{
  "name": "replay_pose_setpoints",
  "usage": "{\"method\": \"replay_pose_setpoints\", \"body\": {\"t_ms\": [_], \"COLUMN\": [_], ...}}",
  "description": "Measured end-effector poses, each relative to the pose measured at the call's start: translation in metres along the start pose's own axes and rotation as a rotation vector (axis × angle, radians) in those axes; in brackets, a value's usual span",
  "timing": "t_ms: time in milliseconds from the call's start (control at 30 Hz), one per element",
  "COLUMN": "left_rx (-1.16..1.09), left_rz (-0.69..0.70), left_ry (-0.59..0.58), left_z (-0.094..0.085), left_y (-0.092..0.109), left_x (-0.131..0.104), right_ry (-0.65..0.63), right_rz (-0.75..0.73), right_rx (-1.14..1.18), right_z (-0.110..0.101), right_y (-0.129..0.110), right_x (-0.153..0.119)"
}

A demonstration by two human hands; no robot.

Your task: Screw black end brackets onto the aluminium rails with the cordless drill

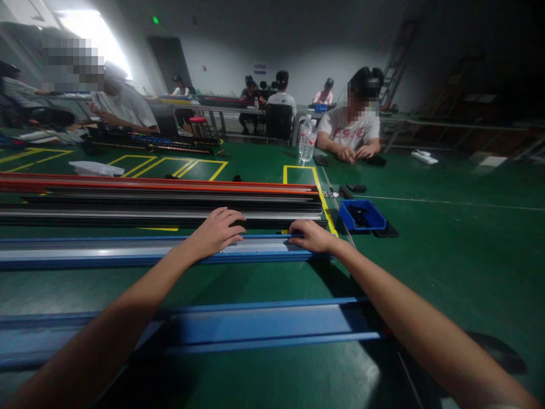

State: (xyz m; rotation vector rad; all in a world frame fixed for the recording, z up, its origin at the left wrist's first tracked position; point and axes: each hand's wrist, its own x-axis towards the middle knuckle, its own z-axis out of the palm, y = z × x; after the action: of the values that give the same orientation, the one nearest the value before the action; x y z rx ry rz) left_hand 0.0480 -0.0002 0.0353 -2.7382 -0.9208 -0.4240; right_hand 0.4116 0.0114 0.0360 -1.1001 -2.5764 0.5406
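Note:
Across the green table runs a blue rail (140, 250) with a silvery inner channel. My left hand (219, 230) rests over this rail, its fingers apart and pointing right. Near the rail's right end is my right hand (310, 236), fingers bent over the channel; whether they pinch anything small is hidden. A wider blue rail (264, 325) lies closer to me, beneath my forearms. Just beyond my hands are black and silver rails (128, 215) and an orange-red rail (170, 184), side by side.
A blue bin (364, 216) with black parts stands right of the rails. Yellow tape (326, 204) marks the table (447, 255). Water bottles (306, 142) stand near a person (351, 122) across the table. Another person (123, 102) sits at the left; others are farther back.

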Motion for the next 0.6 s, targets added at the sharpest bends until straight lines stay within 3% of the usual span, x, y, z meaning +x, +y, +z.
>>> {"method": "replay_pose_setpoints", "body": {"t_ms": [333,600], "left_rx": [0.137,0.111], "left_rz": [0.000,-0.070], "left_ry": [0.010,0.043], "left_z": [0.0003,-0.0023], "left_y": [-0.0016,-0.0070], "left_x": [0.0046,0.0078], "right_ry": [0.106,0.205], "right_rz": [-0.011,0.008], "right_rx": [-0.007,-0.134], "right_z": [0.0022,0.0037], "right_y": [0.0026,-0.0013], "right_x": [0.0021,0.0019]}}
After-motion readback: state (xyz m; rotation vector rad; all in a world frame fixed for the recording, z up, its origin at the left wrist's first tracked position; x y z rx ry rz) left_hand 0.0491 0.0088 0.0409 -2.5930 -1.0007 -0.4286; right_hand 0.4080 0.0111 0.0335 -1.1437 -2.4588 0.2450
